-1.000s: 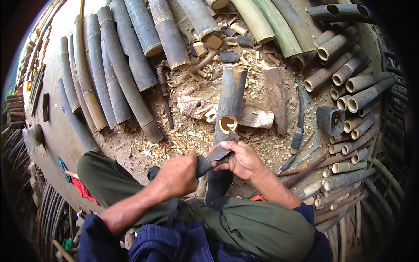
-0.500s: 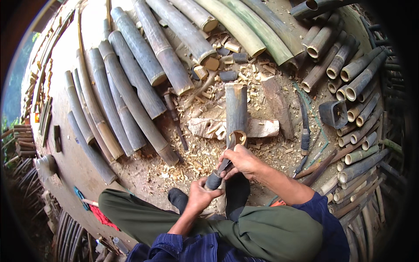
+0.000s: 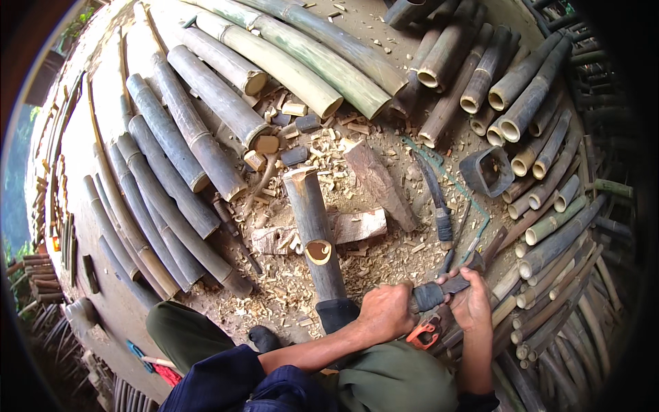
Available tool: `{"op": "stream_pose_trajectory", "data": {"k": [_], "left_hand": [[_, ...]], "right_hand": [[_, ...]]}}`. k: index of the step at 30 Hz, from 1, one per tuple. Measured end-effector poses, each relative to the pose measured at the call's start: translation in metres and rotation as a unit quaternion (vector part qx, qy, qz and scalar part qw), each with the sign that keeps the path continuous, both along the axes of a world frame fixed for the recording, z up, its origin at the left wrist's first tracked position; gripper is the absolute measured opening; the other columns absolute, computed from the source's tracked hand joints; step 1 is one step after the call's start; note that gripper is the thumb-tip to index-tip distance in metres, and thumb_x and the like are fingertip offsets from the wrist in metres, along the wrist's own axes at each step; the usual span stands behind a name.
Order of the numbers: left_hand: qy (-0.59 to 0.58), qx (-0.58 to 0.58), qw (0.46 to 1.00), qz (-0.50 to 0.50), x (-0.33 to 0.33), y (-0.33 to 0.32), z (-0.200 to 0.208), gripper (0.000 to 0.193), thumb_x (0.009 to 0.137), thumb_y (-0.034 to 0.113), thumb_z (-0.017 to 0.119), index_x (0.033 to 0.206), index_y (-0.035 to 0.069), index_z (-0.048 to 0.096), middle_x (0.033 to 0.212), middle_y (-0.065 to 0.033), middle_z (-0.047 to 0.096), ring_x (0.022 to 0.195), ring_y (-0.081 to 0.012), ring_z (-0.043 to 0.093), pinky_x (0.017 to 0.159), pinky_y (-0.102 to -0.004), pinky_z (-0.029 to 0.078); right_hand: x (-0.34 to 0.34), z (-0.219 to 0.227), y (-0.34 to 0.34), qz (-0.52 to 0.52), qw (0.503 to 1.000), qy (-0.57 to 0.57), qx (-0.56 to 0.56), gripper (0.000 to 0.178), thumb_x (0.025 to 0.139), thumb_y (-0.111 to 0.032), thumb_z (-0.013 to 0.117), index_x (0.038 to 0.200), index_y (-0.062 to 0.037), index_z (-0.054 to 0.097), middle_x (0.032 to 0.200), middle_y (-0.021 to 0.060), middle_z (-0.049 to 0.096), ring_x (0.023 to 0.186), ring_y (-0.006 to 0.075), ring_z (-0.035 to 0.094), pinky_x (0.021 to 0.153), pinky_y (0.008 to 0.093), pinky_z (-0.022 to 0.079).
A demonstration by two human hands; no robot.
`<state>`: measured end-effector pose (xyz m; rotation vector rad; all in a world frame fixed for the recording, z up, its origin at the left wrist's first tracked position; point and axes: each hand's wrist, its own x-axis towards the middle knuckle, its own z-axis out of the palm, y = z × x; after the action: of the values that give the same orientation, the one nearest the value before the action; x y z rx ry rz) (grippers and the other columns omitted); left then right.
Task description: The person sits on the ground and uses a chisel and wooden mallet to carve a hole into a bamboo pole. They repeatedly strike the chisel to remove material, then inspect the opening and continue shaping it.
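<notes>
My left hand is closed round the butt end of a knife's handle, which is wrapped in dark tape. My right hand grips the same knife farther along, its fingers over the blade's base; part of the blade shows past them. Both hands are off to the right, above my right knee. In front of me a grey bamboo section rests across a pale wood block. It has an oval hole with a curled shaving in it, and its near end meets my dark-socked foot.
Long bamboo poles lie at the left and far side. Stacked bamboo tubes fill the right, beside a square dark container. A second wrapped-handle blade lies on the shavings. An orange-red tool part sits below my hands.
Both hands have carried the knife away from the bamboo's hole, over to my right. The view has swung rightward, and the bamboo section now leans at a slant in it.
</notes>
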<state>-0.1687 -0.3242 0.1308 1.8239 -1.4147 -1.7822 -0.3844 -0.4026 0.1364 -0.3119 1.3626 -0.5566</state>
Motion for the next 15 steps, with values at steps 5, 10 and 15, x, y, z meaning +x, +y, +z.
{"op": "stream_pose_trajectory", "data": {"k": [5,10,15], "left_hand": [[-0.069,0.057,0.994,0.066,0.056,0.050,-0.002,0.044,0.078,0.033,0.083,0.106,0.003,0.067,0.086,-0.0239,0.074,0.085,-0.0441,0.074,0.080,-0.0549,0.058],[-0.077,0.088,0.966,0.232,0.094,0.135,-0.002,0.044,0.076,0.028,0.087,0.107,0.003,0.067,0.086,-0.0231,0.075,0.085,-0.0428,0.075,0.078,-0.0523,0.058],[-0.028,0.125,0.908,0.399,0.094,0.204,-0.034,0.044,0.072,0.024,0.090,0.105,0.000,0.074,0.086,-0.0209,0.076,0.082,-0.0333,0.076,0.080,-0.0449,0.058]], "right_hand": [[0.083,-0.020,0.021,0.092,0.994,-0.060,-0.006,0.023,0.107,-0.024,0.056,0.106,-0.0011,0.061,0.097,0.0221,0.074,0.080,0.0275,0.071,0.062,0.0383,0.058],[0.166,-0.031,0.057,0.282,0.955,-0.088,0.028,0.025,0.109,-0.022,0.050,0.107,0.0006,0.060,0.097,0.0197,0.074,0.063,0.0198,0.068,0.055,0.0344,0.062],[0.223,-0.074,0.084,0.439,0.889,-0.071,0.110,0.029,0.108,-0.024,0.050,0.104,0.0027,0.061,0.094,0.0190,0.074,0.062,0.0201,0.069,0.054,0.0365,0.063]]}}
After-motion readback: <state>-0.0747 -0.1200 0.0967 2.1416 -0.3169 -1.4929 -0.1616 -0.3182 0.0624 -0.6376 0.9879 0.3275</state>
